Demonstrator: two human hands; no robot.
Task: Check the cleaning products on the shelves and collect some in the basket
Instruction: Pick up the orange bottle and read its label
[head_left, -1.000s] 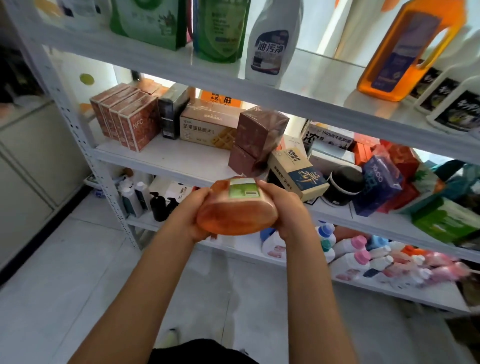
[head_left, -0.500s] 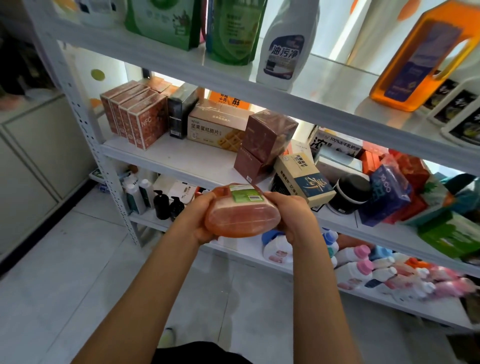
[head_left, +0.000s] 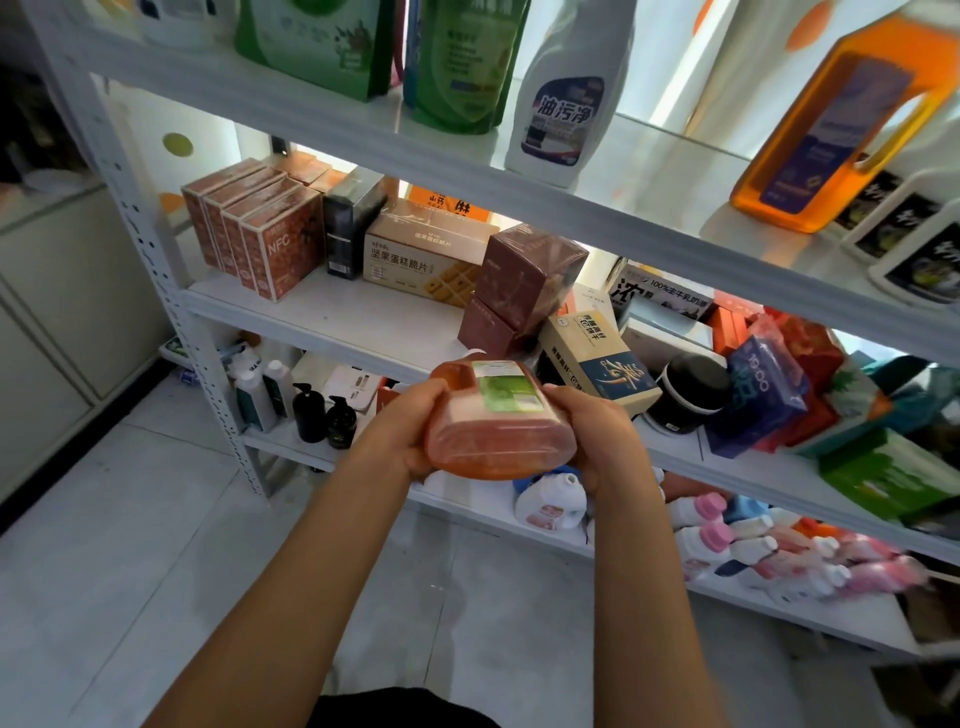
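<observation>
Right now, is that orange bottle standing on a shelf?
No, the orange bottle is off the shelf, gripped by the left hand and right hand.

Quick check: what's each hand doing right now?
Left hand: grips the left end of the orange bottle.
Right hand: grips the bottle's right end.

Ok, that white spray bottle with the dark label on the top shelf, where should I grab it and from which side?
Probably by the narrow waist above the label of the white spray bottle, coming from the front. It stands upright at the shelf edge, a green pouch close on its left, and the body tapers upward, so fingers wrap better there. Both hands now hold the orange bottle.
</observation>
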